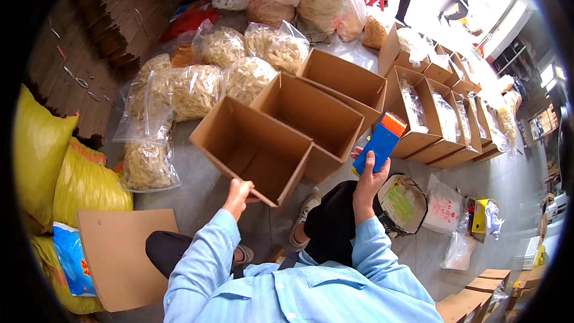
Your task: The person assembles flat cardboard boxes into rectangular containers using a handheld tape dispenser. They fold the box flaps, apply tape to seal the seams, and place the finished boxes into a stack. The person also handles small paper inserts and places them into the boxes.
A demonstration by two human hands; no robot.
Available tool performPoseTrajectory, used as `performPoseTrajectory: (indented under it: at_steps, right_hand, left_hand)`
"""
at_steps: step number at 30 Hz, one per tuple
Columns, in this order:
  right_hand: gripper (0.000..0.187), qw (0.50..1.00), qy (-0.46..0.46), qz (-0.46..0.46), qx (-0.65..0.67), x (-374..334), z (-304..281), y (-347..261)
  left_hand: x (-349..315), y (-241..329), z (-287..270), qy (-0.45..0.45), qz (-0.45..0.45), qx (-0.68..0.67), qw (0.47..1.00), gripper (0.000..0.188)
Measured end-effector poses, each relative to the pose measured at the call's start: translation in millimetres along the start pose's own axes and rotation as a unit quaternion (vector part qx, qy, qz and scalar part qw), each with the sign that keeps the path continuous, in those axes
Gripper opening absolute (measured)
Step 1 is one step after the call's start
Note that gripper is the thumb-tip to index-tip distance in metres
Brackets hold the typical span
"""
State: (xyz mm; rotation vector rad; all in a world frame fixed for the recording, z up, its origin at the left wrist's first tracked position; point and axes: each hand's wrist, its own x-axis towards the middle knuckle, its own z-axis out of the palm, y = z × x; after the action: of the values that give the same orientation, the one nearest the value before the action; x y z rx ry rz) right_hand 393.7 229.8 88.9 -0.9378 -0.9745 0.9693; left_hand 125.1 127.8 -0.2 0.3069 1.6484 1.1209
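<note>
Now our left grip (238, 194) pinches the near flap of an open box (254, 146) on the floor. Our right grip (369, 174), just right of it, is clamped on a blue tool (380, 142) raised above our knee.

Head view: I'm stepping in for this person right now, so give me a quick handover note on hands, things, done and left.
Left hand: gripping the near flap of the open empty carton.
Right hand: holding a blue and orange tape dispenser, raised off the boxes.
Two more empty cartons stand behind; bagged dried strips lie on the floor.
Done: boxes at right hold bags.
Left: these three unfilled.
</note>
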Motion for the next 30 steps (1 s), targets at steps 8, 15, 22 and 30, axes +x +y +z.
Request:
performPoseTrajectory:
  at_steps: [8,15,22,30]
  right_hand:
    - [0.031,0.999,0.033,-0.012,-0.04,1,-6,-6]
    - [0.03,0.997,0.011,-0.023,-0.07,0,-3,-7]
    - [0.041,0.989,-0.032,-0.016,-0.144,-7,-6,-6]
    - [0.041,0.986,-0.097,-0.025,-0.135,-10,-5,9]
  left_hand:
    - [46,36,124,-0.095,0.066,-0.012,0.993,0.03]
    - [60,24,110,-0.34,0.02,-0.048,0.939,0.097]
    - [3,29,-61,-0.167,0.094,0.033,0.981,0.085]
    - [-123,-55,-422,0.545,0.237,0.267,0.758,0.065]
